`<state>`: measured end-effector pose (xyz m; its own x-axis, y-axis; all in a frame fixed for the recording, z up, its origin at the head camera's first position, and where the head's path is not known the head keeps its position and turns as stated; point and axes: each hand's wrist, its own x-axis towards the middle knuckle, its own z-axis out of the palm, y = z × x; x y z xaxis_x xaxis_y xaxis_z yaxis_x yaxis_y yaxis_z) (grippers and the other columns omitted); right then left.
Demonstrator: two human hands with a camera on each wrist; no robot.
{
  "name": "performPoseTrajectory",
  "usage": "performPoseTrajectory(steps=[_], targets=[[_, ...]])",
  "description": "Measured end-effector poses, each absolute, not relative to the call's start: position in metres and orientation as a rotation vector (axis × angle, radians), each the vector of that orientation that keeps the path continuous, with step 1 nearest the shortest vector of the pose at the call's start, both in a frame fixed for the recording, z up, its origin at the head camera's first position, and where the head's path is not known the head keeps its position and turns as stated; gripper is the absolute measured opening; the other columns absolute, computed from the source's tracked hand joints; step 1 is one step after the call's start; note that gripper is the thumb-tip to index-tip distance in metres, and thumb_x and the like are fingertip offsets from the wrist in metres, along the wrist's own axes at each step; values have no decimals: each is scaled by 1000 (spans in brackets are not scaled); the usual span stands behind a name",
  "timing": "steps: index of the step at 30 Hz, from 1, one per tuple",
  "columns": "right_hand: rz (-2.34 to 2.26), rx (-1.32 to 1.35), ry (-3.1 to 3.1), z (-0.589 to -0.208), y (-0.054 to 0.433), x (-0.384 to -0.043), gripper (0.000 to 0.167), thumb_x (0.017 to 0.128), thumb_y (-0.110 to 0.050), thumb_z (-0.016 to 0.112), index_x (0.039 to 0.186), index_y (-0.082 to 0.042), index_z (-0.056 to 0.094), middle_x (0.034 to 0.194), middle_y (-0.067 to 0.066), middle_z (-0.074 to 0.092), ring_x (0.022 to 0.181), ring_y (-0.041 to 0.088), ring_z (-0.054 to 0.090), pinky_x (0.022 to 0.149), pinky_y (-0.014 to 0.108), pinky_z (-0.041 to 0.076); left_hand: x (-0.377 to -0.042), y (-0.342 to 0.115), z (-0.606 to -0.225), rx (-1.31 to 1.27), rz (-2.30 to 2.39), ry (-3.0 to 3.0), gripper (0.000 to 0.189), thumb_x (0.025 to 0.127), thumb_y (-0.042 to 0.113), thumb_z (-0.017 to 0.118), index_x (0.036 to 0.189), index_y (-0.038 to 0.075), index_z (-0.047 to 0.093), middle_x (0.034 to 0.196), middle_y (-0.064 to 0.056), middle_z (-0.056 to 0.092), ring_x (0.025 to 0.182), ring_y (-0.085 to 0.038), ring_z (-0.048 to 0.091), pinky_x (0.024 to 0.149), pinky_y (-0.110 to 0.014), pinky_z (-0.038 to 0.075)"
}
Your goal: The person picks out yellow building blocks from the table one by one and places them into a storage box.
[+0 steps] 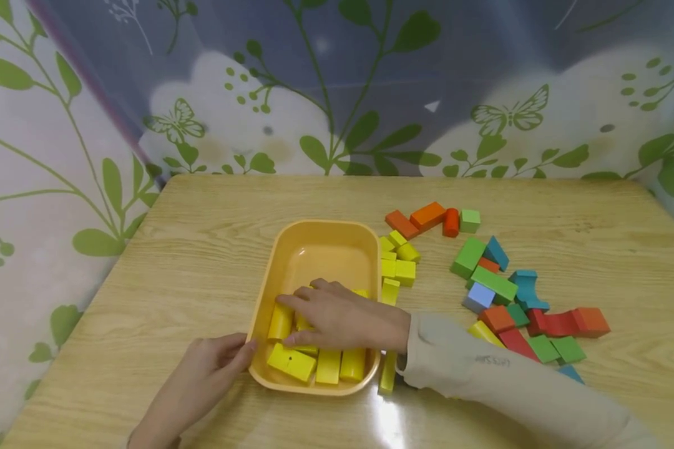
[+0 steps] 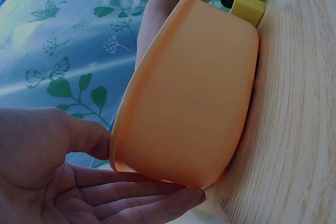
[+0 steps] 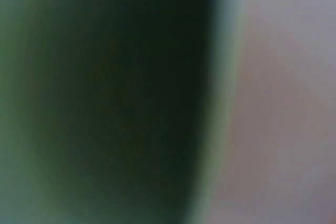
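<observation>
In the head view a yellow-orange plastic tub (image 1: pixel 337 231) stands on the table, with several yellow blocks (image 1: pixel 328 366) in its near half. My left hand (image 1: pixel 205 374) grips the tub's near left corner. In the left wrist view its thumb (image 2: pixel 92 139) sits at the rim, and the fingers (image 2: pixel 152 195) lie against the outer wall below. Over the yellow blocks inside the tub, my right hand (image 1: pixel 337 318) reaches in palm down with its fingers spread, hiding part of them. The right wrist view is a dark blur.
More yellow blocks (image 1: pixel 404 272) lie along the tub's right side. Orange blocks (image 1: pixel 427 216) sit behind them. Farther right is a loose pile with green (image 1: pixel 491 284), blue (image 1: pixel 480 298) and red blocks (image 1: pixel 558 323), partly behind my right sleeve (image 1: pixel 500 368). A patterned wall (image 1: pixel 292 125) borders the table's back.
</observation>
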<state>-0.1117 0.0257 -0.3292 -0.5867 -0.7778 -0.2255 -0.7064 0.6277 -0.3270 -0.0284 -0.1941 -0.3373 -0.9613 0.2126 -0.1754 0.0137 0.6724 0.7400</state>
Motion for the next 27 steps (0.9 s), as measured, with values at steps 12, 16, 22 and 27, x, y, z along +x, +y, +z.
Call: performPoseTrajectory(steps=[12, 16, 22, 27], targets=[[-244, -1275, 2462, -331, 32, -108, 69, 92, -58, 51, 151, -28, 33, 147, 2, 45, 135, 36, 35, 112, 52, 28, -28, -193, -337, 143, 1166, 2620, 31, 100, 23, 55, 115, 0, 68, 111, -13, 70, 111, -26, 62, 89, -44, 53], [-314, -1265, 2503, -328, 40, -108, 68, 94, -57, 49, 151, -24, 32, 149, 5, 42, 137, 31, 33, 114, 50, 25, -28, -192, -337, 135, 1162, 2623, 30, 99, 22, 55, 116, -1, 67, 111, -12, 70, 111, -25, 63, 88, -42, 54], [-579, -1286, 2656, -312, 76, -115, 54, 99, -38, 54, 145, -13, 42, 144, 9, 46, 132, 26, 41, 111, 44, 33, -28, -191, -336, 117, 1151, 2616, 30, 99, 21, 55, 116, -1, 67, 110, -14, 70, 110, -26, 63, 87, -42, 54], [-740, -1263, 2812, -304, 121, -115, 29, 90, -10, 69, 118, -7, 62, 117, 7, 62, 106, 23, 59, 89, 35, 52, -27, -191, -336, 121, 1142, 2621, 31, 100, 21, 55, 117, -2, 66, 111, -15, 69, 112, -29, 62, 87, -43, 54]])
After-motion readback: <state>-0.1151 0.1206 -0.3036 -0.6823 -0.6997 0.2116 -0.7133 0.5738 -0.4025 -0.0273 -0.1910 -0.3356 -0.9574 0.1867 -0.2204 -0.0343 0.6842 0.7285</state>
